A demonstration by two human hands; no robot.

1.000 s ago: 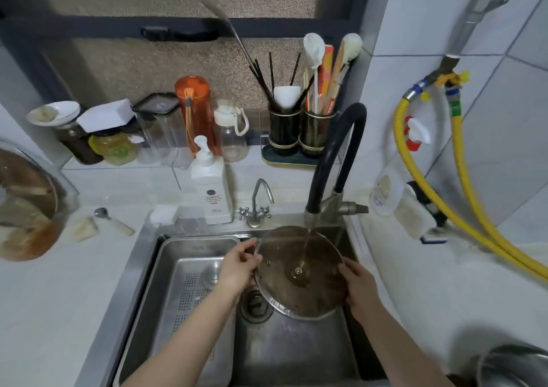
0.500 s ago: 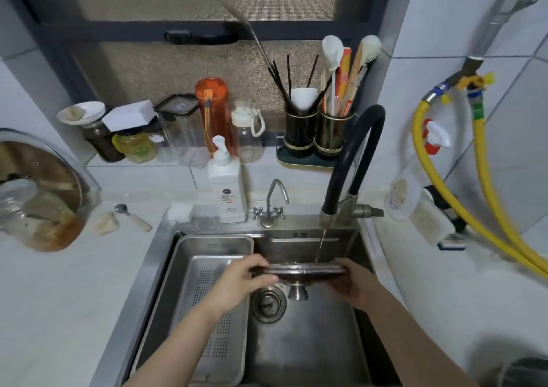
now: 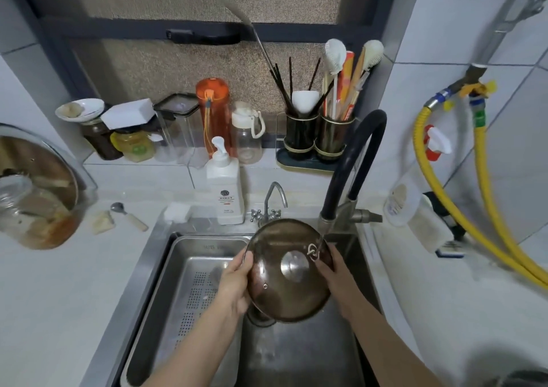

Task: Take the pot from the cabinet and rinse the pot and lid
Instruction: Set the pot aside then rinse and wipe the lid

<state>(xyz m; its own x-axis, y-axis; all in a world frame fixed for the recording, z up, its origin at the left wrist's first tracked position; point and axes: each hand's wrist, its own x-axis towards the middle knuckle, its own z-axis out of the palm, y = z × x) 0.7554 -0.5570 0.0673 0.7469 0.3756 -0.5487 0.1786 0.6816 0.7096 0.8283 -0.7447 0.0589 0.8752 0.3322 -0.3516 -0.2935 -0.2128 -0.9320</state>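
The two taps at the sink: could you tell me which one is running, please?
The black hose tap on the right; its stream hits the lid. The small chrome tap is dry.

A white soap dispenser point(image 3: 225, 192) stands at twelve o'clock behind the sink point(image 3: 166, 268); a spoon point(image 3: 128, 216) lies on the worktop point(image 3: 59, 297) at nine.

**Tiled kitchen corner with a screened window**

A dark-framed window point(image 3: 189, 6) with mesh screen fills the far wall. Pale tiles point(image 3: 444, 15) cover the right wall, where yellow hoses point(image 3: 480, 179) hang. A white counter point(image 3: 44, 297) lies left, possibly stone.
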